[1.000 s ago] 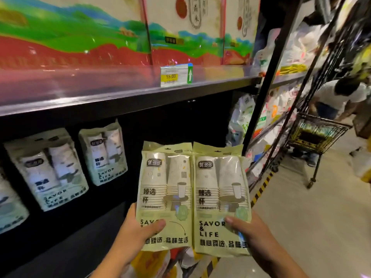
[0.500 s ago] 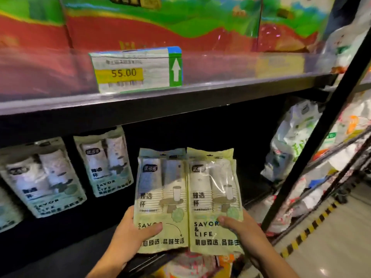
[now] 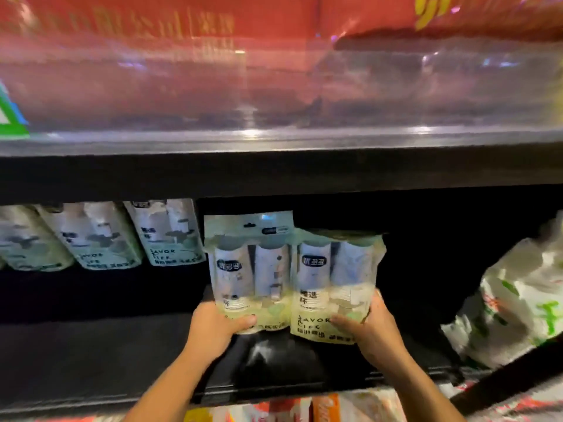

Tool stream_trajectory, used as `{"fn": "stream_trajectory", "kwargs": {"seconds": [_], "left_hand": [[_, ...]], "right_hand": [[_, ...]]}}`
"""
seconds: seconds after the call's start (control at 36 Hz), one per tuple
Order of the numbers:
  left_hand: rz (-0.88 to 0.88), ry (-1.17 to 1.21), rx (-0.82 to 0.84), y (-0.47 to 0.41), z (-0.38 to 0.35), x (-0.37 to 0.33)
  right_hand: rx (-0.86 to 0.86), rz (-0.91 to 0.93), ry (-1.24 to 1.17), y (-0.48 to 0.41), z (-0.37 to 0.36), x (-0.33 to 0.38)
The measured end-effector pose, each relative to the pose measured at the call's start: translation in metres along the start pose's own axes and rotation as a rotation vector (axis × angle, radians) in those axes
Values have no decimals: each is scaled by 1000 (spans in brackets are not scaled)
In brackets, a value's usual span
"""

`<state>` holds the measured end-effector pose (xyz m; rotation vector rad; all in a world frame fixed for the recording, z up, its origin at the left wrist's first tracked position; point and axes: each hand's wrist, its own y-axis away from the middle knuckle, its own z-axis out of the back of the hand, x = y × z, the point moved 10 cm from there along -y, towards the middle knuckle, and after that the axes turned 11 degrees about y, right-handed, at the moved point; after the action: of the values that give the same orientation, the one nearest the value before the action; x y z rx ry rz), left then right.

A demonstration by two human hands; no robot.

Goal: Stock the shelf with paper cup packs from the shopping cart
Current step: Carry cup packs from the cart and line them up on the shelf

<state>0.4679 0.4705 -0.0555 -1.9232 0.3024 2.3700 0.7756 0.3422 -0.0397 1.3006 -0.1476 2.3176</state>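
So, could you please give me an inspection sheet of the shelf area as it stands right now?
Surface: dark lower shelf, black board and back wall.
Job's things: left cup pack and right cup pack held upright, side by side, over the shelf; stocked packs in a row at the left.
Clutter: white bags with green print at the right.
Hands: left hand grips the left cup pack's bottom; right hand grips the right cup pack's bottom.
Cables: nothing seen.
Surroundings: upper shelf with a clear guard; red boxes behind it, blurred.

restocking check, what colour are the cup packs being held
Pale green cup packs, shown best in the head view.
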Motion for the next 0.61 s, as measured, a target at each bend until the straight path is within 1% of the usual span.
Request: {"fn": "stream_trajectory", "kwargs": {"seconds": [0.08, 0.19, 0.22, 0.33, 0.42, 0.47, 0.56, 0.61], "left_hand": [[-25, -2, -76, 1, -4, -1], [-22, -5, -134, 0, -3, 1], [-12, -29, -144, 0, -3, 2], [-69, -66, -154, -1, -4, -6], [-73, -113, -149, -5, -1, -2], [-95, -103, -152, -9, 0, -3], [-143, -7, -167, -13, -1, -9], [-181, 21, -144, -21, -4, -15]], "right_hand": [[-43, -5, 16, -13, 0, -3], [-147, -2, 132, -22, -2, -12], [-143, 10, 144, -26, -5, -17], [-146, -53, 153, -34, -9, -31], [-141, -59, 143, -35, -12, -28], [-144, -62, 116, -35, -14, -26], [-101, -20, 133, -37, -21, -19], [-70, 48, 94, -38, -24, -5]]}}
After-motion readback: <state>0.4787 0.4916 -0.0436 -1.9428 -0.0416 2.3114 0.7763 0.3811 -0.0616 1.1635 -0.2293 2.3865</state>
